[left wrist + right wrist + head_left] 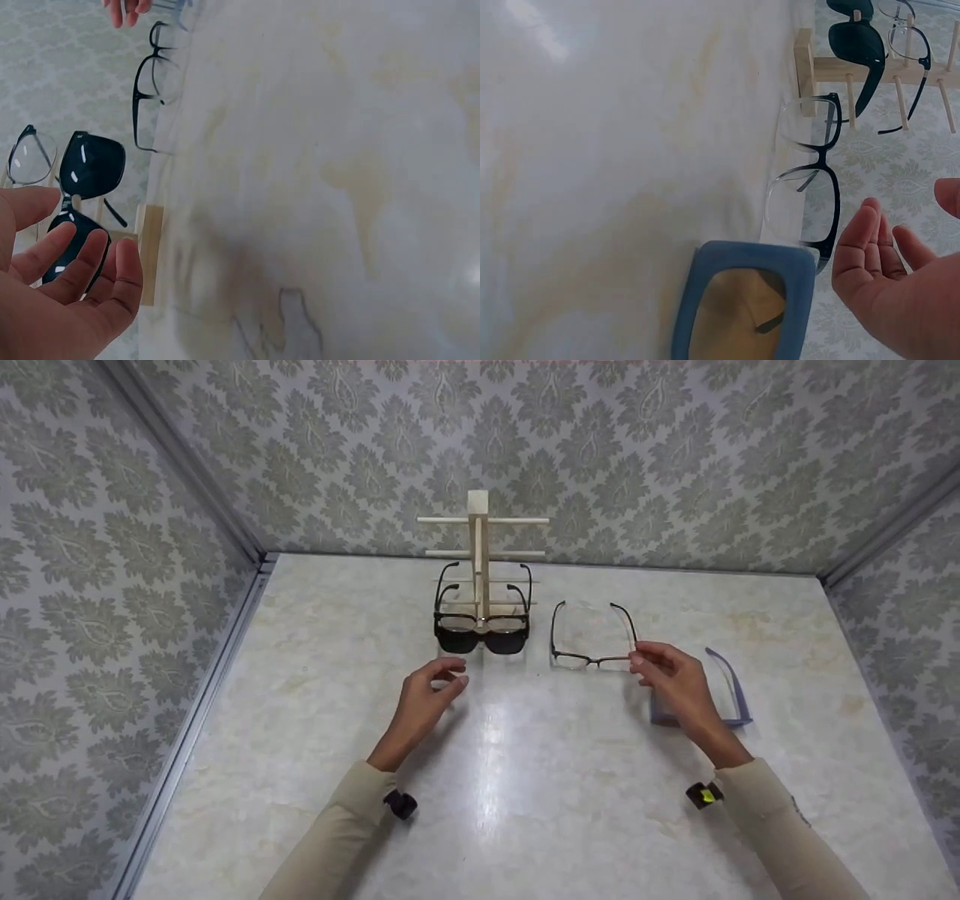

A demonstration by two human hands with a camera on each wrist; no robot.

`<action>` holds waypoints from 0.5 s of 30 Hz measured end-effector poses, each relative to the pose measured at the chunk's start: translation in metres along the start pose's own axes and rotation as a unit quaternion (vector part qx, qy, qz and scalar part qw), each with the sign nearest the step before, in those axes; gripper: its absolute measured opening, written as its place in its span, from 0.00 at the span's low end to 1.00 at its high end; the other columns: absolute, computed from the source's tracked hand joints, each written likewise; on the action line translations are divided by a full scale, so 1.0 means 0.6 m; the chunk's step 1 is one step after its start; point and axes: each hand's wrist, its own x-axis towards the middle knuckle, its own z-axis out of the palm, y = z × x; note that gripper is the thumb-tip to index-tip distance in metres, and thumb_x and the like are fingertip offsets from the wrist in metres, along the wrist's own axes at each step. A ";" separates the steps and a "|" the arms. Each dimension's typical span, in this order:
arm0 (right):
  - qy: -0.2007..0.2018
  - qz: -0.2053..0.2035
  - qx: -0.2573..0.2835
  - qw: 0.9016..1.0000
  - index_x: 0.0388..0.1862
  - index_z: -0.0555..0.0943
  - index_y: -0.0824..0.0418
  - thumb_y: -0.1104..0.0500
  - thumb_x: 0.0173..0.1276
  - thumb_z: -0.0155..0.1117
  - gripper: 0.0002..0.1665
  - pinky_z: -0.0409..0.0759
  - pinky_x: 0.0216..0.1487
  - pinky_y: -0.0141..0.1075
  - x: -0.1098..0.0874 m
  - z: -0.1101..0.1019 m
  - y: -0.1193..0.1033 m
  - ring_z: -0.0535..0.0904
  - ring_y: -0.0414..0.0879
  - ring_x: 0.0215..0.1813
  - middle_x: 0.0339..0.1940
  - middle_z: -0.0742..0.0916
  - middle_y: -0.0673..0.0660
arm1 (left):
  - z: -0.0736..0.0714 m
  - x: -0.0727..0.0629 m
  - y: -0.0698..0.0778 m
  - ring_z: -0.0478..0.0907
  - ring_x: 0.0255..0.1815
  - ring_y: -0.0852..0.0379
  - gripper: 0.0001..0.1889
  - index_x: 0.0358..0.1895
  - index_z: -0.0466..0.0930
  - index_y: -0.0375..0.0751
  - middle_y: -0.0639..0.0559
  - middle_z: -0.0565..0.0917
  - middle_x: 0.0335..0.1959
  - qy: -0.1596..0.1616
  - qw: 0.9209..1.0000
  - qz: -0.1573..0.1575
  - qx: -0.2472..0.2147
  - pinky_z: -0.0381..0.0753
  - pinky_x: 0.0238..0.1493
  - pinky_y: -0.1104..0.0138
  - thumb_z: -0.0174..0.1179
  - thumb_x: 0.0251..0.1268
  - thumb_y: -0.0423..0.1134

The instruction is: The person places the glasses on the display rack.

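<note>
In the head view my left hand [426,701] hovers in front of the black sunglasses [481,642], fingers loosely bent and nothing held. These sunglasses sit low on the wooden display stand [478,514], just under a clear-lens pair [506,622]. Dark-rimmed eyeglasses [574,662] stand on the table right of the stand, temples pointing back. My right hand [675,682] overlaps their right end in the head view. In the right wrist view, that hand [889,285] is beside these eyeglasses [836,199], its thumb and fingers apart and a gap to the frame.
Blue-framed glasses [742,709] lie to the right, partly hidden by my right hand; their lens [731,322] looks amber up close. Bare pegs [517,520] stick out from the stand's upper part. Patterned walls [600,450] enclose the pale marbled table [337,600].
</note>
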 end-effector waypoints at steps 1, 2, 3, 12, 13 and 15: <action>0.002 0.002 -0.003 1.000 0.74 0.79 0.71 0.52 0.84 0.70 0.31 0.88 0.51 0.32 -0.002 -0.004 0.003 0.89 0.44 0.53 0.62 0.88 0.71 | 0.004 0.000 -0.001 0.85 0.57 0.47 0.16 0.64 0.86 0.32 0.44 0.90 0.57 -0.003 1.000 0.003 -0.001 0.85 0.60 0.48 0.68 0.79 0.35; 0.003 0.003 -0.005 1.000 0.74 0.79 0.72 0.52 0.84 0.70 0.31 0.88 0.51 0.32 -0.005 -0.008 0.006 0.89 0.44 0.54 0.62 0.88 0.71 | 0.007 0.001 -0.001 0.85 0.57 0.46 0.16 0.64 0.86 0.32 0.43 0.90 0.57 -0.007 1.000 0.006 -0.003 0.85 0.60 0.48 0.68 0.79 0.35; 0.005 0.004 -0.009 1.000 0.74 0.79 0.72 0.51 0.84 0.69 0.31 0.88 0.51 0.31 -0.008 -0.013 0.008 0.89 0.44 0.54 0.62 0.88 0.71 | 0.010 0.001 -0.001 0.86 0.57 0.46 0.16 0.63 0.86 0.31 0.43 0.90 0.57 -0.011 1.000 0.009 -0.006 0.86 0.60 0.48 0.68 0.79 0.35; 0.019 0.006 -0.020 1.000 0.75 0.77 0.72 0.50 0.85 0.68 0.33 0.89 0.53 0.33 -0.030 -0.047 0.020 0.88 0.40 0.54 0.65 0.87 0.70 | 0.038 -0.002 0.000 0.86 0.55 0.43 0.17 0.65 0.85 0.29 0.37 0.87 0.60 -0.051 0.998 0.017 -0.041 0.91 0.41 0.54 0.67 0.81 0.34; 0.021 0.008 -0.024 0.999 0.76 0.77 0.72 0.50 0.84 0.68 0.33 0.89 0.53 0.32 -0.032 -0.050 0.020 0.88 0.40 0.54 0.65 0.87 0.69 | 0.041 -0.002 0.000 0.86 0.55 0.43 0.17 0.65 0.85 0.29 0.37 0.87 0.60 -0.053 0.998 0.019 -0.041 0.91 0.41 0.56 0.67 0.81 0.34; 0.025 0.012 -0.034 0.999 0.76 0.77 0.71 0.49 0.85 0.68 0.33 0.89 0.52 0.31 -0.035 -0.056 0.019 0.88 0.39 0.53 0.65 0.87 0.67 | 0.049 -0.002 0.001 0.86 0.55 0.43 0.17 0.64 0.85 0.29 0.36 0.88 0.60 -0.057 0.997 0.025 -0.038 0.90 0.41 0.60 0.67 0.81 0.34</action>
